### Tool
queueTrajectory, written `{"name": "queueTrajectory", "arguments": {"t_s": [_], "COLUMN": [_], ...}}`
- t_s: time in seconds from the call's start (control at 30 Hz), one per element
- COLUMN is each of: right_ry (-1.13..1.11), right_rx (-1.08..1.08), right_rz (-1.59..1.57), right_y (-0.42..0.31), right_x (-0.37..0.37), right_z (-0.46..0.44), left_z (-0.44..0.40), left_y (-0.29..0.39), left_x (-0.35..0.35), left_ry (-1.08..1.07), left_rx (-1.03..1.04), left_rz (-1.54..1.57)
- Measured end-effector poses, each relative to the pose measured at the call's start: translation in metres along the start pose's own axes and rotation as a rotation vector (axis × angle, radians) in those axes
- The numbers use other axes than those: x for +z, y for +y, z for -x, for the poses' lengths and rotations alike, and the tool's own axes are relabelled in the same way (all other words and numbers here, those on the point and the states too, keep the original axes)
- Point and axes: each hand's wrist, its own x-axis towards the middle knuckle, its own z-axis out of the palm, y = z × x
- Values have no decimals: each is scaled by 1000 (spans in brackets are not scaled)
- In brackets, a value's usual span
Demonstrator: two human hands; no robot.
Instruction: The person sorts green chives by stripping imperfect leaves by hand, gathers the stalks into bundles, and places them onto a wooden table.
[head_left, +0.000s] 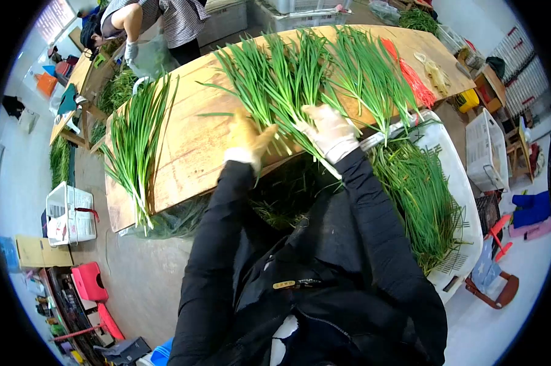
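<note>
Long green chives with pale stems lie in loose bunches along the wooden table. My left hand, in a yellowish glove, rests at the near edge with thumb and fingers apart, beside the stem ends of the middle bunch. Pale stems run under and between the fingers of my right hand, whose whitish glove is closed around them. Beyond it lies another bunch. Off to the left, a separate bunch has its white ends over the table edge.
The wooden table curves across in front of me. At my right stands a white crate filled with chives. Red ties and a pale glove lie at the table's right. A person bends over greens at the upper left.
</note>
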Motion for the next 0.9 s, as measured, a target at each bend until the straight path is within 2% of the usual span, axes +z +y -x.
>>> {"name": "queueTrajectory", "arguments": {"t_s": [0.07,0.13,0.2,0.23,0.27,0.3,0.33,0.4,0.43,0.47,0.5,0.53,0.6,0.67,0.73,0.77,0.8,0.87,0.9], "right_ry": [88,51,-35,-26,-126,62,257,337,114,-115,-261,-403,-207,-200,-221,-95,-94,-565,-694], "right_rx": [-127,-125,8,20,124,60,-2,-1,-5,-8,-40,-74,-124,-133,6,-51,-52,138,170], "right_rz": [103,225,173,192,146,337,525,419,140,-141,-144,-147,-38,-74,-210,-185,-183,-1355,-1522], "right_y": [-8,4,27,31,35,42,43,30,9,-9,-22,-34,-45,-40,-33,-32,-28,-18,-21], "right_x": [26,43,42,35,26,29,30,23,11,9,17,25,50,59,62,65,69,84,90], "right_z": [4,-5,-15,-21,-24,-22,-22,-23,-18,-12,-9,-6,9,8,9,11,13,17,21], "left_z": [-9,-19,-58,-54,-36,-12,-11,4,11,19,26,33,44,47,58,61,62,65,69], "left_y": [-7,-16,-69,-61,-62,-43,-60,-78,-79,-81,-82,-83,-83,-89,-91,-96,-101,-109,-99], "left_x": [25,20,29,13,-3,-27,-30,-40,-43,-45,-46,-46,-44,-50,-58,-56,-52,-45,-43], "left_ry": [270,187,68,19,-61,-111,-199,-300,-298,-364,-428,-425,-516,-541,-570,-484,-484,-578,-539], "left_rx": [140,102,64,28,-11,-70,-40,-56,-59,-147,-234,-235,-194,-158,70,28,30,-194,-247], "left_rz": [-313,-161,270,478,449,516,681,935,935,1125,1315,1314,1438,1382,1452,1443,1444,1497,1307]}}
